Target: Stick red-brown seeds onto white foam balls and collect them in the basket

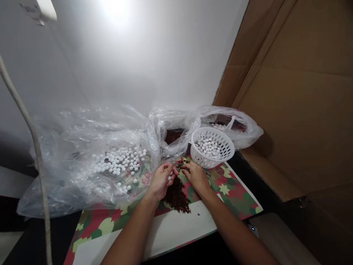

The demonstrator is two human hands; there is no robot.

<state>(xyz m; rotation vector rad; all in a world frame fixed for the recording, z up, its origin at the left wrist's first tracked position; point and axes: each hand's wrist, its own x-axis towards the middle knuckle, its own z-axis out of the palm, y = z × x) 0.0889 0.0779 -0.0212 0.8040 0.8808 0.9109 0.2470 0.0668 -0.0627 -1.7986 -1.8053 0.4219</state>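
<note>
My left hand [161, 180] is closed around a few small white balls [170, 177], which show between its fingers. Just right of it, my right hand [196, 177] is curled with thumb and fingertips together; what they hold, if anything, is too small to make out. Its fingertips are beside some small dark green bits [179, 164] on the patterned sheet. Between and below the hands lies a pile of dark red-brown shreds [178, 197]. Behind the right hand, a white slotted basket [202, 159] holds many white balls [209, 147].
At left, a large clear plastic bag [68, 162] lies open over many white balls [118, 160]. A second bag holds red-brown material [173, 136]. Another bag [252, 130] with white balls stands behind the basket. Cardboard [298, 110] rises at right; a pale cable [38, 154] hangs at left.
</note>
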